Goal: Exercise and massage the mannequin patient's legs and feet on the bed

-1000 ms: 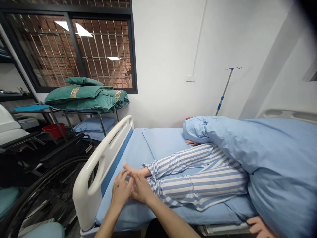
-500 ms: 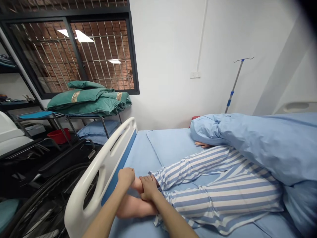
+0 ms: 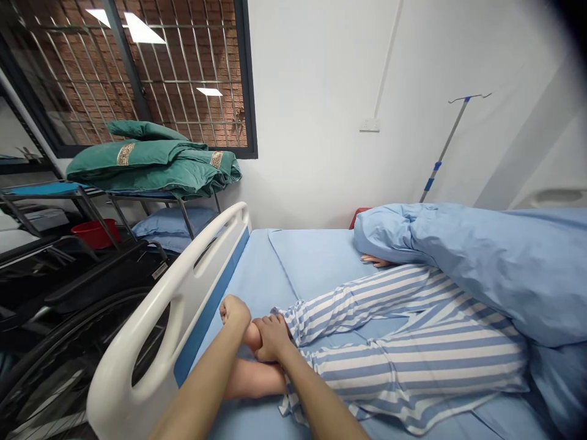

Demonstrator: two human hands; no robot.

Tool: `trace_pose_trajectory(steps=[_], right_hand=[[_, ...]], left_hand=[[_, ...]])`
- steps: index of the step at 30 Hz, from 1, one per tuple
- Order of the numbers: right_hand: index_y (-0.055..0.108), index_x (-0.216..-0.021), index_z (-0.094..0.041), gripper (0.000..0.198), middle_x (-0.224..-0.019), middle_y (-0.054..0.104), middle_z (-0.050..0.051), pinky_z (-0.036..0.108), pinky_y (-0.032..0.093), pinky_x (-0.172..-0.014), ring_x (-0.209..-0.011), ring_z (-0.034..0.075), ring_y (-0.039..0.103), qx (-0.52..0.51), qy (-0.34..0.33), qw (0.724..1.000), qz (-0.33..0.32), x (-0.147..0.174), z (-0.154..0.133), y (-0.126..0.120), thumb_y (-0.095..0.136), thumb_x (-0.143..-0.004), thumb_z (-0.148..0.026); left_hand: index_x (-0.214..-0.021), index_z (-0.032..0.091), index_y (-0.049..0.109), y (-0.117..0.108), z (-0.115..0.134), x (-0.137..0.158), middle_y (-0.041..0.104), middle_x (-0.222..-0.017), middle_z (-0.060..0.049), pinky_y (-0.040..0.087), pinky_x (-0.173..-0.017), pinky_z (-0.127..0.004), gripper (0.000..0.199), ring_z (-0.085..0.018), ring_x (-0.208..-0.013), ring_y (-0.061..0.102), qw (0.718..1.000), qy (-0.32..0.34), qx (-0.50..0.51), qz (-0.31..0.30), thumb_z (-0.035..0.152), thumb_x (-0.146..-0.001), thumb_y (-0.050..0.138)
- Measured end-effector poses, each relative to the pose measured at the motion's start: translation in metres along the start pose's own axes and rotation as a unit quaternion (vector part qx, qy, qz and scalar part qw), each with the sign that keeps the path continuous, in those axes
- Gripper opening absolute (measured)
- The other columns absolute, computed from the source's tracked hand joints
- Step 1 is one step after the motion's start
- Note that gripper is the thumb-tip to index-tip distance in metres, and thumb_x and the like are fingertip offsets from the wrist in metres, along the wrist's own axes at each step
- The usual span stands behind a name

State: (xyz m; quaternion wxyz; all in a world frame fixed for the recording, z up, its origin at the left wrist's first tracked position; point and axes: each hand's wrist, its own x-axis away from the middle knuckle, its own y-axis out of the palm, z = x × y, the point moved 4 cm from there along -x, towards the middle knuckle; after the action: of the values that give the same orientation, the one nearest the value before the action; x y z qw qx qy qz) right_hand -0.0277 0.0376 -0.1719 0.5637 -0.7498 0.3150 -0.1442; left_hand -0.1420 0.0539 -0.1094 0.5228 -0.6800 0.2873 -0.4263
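A figure in blue-and-white striped trousers lies on the bed with bare lower legs toward the footboard. My left hand is curled closed around the front of the far foot; its fingertips are mostly hidden. Just to the right, my right hand wraps over the ankle of that same foot, beside the trouser cuff. The near lower leg rests on the sheet, partly behind my forearms. Whether the figure is a person or a manikin I cannot tell.
A white footboard stands close to my left hand. Blue bedding covers the figure's upper part, with a hand showing below it. A wheelchair, green quilts and an IV pole surround the bed.
The view has shifted, so the window and footboard sit higher and farther left. My left hand looks more curled, with its wrist turned. My right hand keeps its hold on the ankle.
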Motion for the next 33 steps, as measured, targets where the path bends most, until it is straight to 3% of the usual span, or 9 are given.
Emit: trace_pose_trajectory(steps=[3, 8, 11, 19, 25, 33], right_hand=[[0.047, -0.109, -0.020, 0.057, -0.103, 0.056, 0.009, 0.043, 0.018, -0.092, -0.098, 0.027, 0.044, -0.002, -0.002, 1.000, 0.004, 0.000, 0.000, 0.000, 0.059, -0.056, -0.041], [0.048, -0.107, -0.020, 0.060, -0.103, 0.056, 0.008, 0.043, 0.020, -0.093, -0.098, 0.028, 0.046, -0.003, 0.005, 1.000, -0.003, 0.000, 0.000, 0.001, 0.062, -0.051, -0.038], [0.050, -0.104, -0.019, 0.058, -0.103, 0.056, 0.009, 0.043, 0.021, -0.093, -0.098, 0.028, 0.047, 0.000, 0.009, 1.000, 0.002, -0.001, 0.001, 0.001, 0.062, -0.051, -0.038], [0.052, -0.101, -0.017, 0.052, -0.102, 0.057, 0.010, 0.042, 0.022, -0.092, -0.097, 0.027, 0.048, 0.011, 0.016, 1.000, 0.005, 0.000, -0.001, -0.001, 0.062, -0.052, -0.030], [0.051, -0.102, -0.017, 0.052, -0.100, 0.058, 0.010, 0.042, 0.021, -0.093, -0.097, 0.026, 0.048, -0.003, 0.012, 1.000, 0.012, 0.000, -0.002, 0.000, 0.062, -0.053, -0.032], [0.052, -0.103, -0.014, 0.057, -0.102, 0.057, 0.012, 0.043, 0.021, -0.096, -0.099, 0.028, 0.048, 0.003, 0.009, 1.000, 0.016, 0.002, 0.000, -0.002, 0.063, -0.049, -0.030]], left_hand=[[-0.047, 0.008, 0.061, 0.001, 0.001, 0.005, 0.058, -0.045, -0.012, 0.040, -0.056, -0.037, 0.008, -0.030, -0.056, 0.061, 0.997, 0.002, -0.079, -0.028, 0.012, -0.054, 0.059], [-0.079, 0.008, 0.067, -0.009, 0.006, 0.027, 0.066, -0.068, -0.016, 0.041, -0.060, -0.036, 0.025, -0.026, -0.068, 0.063, 0.993, 0.035, -0.110, 0.036, 0.009, -0.069, 0.044], [-0.088, 0.009, 0.067, -0.013, 0.007, 0.042, 0.067, -0.078, -0.018, 0.042, -0.061, -0.036, 0.030, -0.026, -0.073, 0.063, 0.990, 0.061, -0.109, 0.068, 0.012, -0.073, 0.041], [-0.093, 0.009, 0.065, -0.027, -0.009, 0.080, 0.065, -0.089, -0.019, 0.044, -0.068, -0.035, 0.037, -0.027, -0.086, 0.061, 0.982, 0.099, -0.102, 0.126, 0.018, -0.080, 0.032], [-0.090, 0.011, 0.067, -0.035, -0.020, 0.099, 0.065, -0.089, -0.018, 0.044, -0.067, -0.037, 0.043, -0.029, -0.084, 0.061, 0.977, 0.101, -0.123, 0.140, 0.016, -0.082, 0.025], [-0.089, 0.007, 0.068, -0.036, -0.006, 0.078, 0.066, -0.081, -0.021, 0.046, -0.064, -0.038, 0.039, -0.026, -0.076, 0.063, 0.977, 0.068, -0.157, 0.127, 0.010, -0.077, 0.031]])
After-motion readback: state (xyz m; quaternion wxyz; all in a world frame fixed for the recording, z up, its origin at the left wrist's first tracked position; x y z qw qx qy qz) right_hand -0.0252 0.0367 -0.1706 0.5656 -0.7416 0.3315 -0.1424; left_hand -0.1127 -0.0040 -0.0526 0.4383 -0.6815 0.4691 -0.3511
